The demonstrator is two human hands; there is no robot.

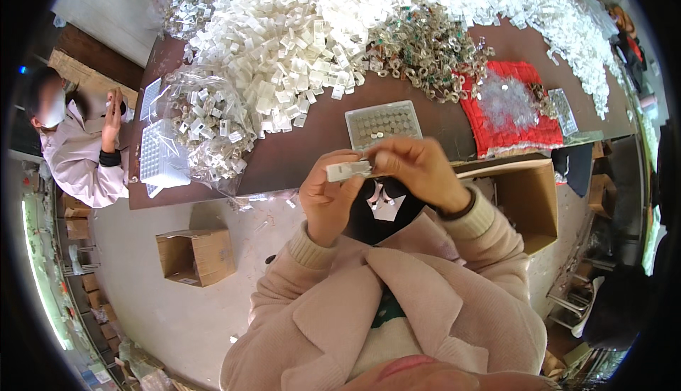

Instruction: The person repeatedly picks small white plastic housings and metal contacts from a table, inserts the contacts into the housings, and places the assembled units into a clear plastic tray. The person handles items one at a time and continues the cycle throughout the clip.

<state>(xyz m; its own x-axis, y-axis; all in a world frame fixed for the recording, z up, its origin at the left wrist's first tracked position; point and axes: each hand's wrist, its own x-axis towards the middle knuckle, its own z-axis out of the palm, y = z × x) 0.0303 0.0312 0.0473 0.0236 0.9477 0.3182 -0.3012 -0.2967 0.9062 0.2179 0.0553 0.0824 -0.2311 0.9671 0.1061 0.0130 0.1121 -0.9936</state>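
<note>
Between the thumb and fingers of my left hand [326, 196] is a small white plastic case [346, 171] with a clear end pointing right. My right hand [422, 171] is pinched at that clear end; what its fingertips grip is too small to make out. Just beyond my hands stands a shallow clear tray [351, 127] with rows of small round silvery discs, a few of them loose on top. Farther off, a large pile of white plastic cases [284, 58] covers the table, beside a heap of small metal and green parts [425, 47].
A red cloth [482, 125] with clear plastic bits lies right of the tray. At the left are a bag of small cases [213, 118] and white gridded trays [163, 153]. Cardboard boxes [213, 256] [528, 199] stand below the table edge. Another person [81, 143] sits at the left end.
</note>
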